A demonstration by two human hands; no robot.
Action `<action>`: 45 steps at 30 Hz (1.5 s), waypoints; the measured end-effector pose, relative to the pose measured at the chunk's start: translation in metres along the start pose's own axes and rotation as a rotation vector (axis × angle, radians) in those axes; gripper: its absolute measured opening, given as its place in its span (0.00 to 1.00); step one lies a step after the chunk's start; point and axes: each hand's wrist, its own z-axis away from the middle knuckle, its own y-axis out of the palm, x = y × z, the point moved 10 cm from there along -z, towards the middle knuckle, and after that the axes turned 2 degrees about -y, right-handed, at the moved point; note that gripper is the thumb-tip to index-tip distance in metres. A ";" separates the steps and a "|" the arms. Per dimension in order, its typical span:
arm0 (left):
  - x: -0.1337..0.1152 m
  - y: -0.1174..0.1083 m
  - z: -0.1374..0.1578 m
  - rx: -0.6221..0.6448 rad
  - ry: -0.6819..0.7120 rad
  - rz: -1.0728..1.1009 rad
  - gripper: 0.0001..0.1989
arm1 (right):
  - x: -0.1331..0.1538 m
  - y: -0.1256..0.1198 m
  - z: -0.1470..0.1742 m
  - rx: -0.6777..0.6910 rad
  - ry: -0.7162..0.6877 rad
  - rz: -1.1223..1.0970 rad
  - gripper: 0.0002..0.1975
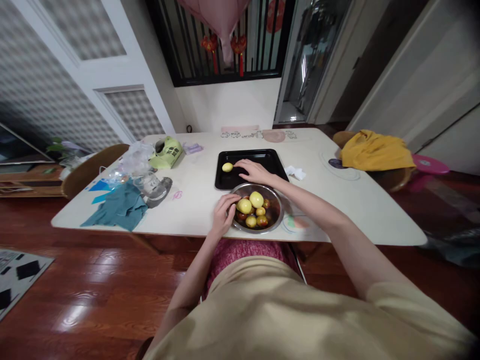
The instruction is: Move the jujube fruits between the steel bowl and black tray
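A black rectangular tray lies on the table with one small yellow round fruit at its left side. My right hand reaches over the tray, fingers stretched out, its fingertips close beside that fruit. Nearer to me stands a round metal bowl holding several fruits, some yellow and some reddish brown. My left hand grips the bowl's left rim, its fingertips beside a large yellow fruit. Whether those fingertips touch the fruit, I cannot tell.
The white table bears a teal cloth, clear plastic bags and a green bag on the left. A crumpled white tissue lies right of the tray. A yellow garment hangs over a chair at the right.
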 end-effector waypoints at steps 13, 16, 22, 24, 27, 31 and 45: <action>-0.002 0.005 0.001 0.021 0.034 0.004 0.18 | -0.027 0.062 -0.081 0.260 0.133 0.200 0.20; -0.002 0.005 0.001 0.020 0.039 -0.002 0.18 | -0.023 0.047 -0.073 0.235 0.141 0.208 0.20; -0.004 0.005 0.001 0.020 0.053 0.014 0.18 | 0.017 -0.026 -0.018 -0.040 0.014 0.047 0.20; -0.005 0.005 0.001 0.020 0.056 0.010 0.18 | 0.041 -0.054 0.014 -0.142 -0.040 -0.032 0.20; -0.006 0.004 0.002 0.012 0.064 0.011 0.19 | 0.080 -0.079 0.064 -0.184 -0.070 -0.091 0.18; -0.006 0.004 0.001 0.025 0.054 0.013 0.20 | 0.123 -0.077 0.115 -0.088 -0.088 -0.078 0.16; -0.008 0.003 0.001 0.026 0.073 -0.018 0.20 | 0.130 -0.027 0.144 0.050 -0.007 0.135 0.17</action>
